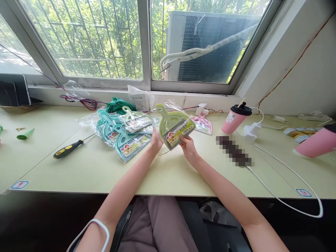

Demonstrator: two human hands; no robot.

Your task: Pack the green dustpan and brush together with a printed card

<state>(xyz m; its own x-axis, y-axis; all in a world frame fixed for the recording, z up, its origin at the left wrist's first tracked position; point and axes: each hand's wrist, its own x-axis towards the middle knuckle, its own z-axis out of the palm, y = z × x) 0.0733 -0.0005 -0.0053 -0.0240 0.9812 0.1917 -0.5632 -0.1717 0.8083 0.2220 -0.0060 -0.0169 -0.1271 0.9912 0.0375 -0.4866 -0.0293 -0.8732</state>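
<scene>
A packaged green mini dustpan-and-brush set [176,126] is held up above the table, its handle toward the window. My right hand [189,149] grips its lower right edge, thumb on the labelled front. Along its left edge is my left hand [156,140], closed on the same set with some fingers hidden. Just left of my hands lie several teal dustpan sets [133,147] in clear wrappers. A pale green set [136,120] rests on that pile. Behind the held set, a pink dustpan set [204,125] lies on the table.
A black-and-yellow screwdriver [68,149] and a green cone-shaped piece [25,134] lie left. On the right stand a pink cup [235,119], a white charger [252,130] and a blurred-out object [235,151] with a white cable looping past the table edge. Green plastic [119,105] sits near the window.
</scene>
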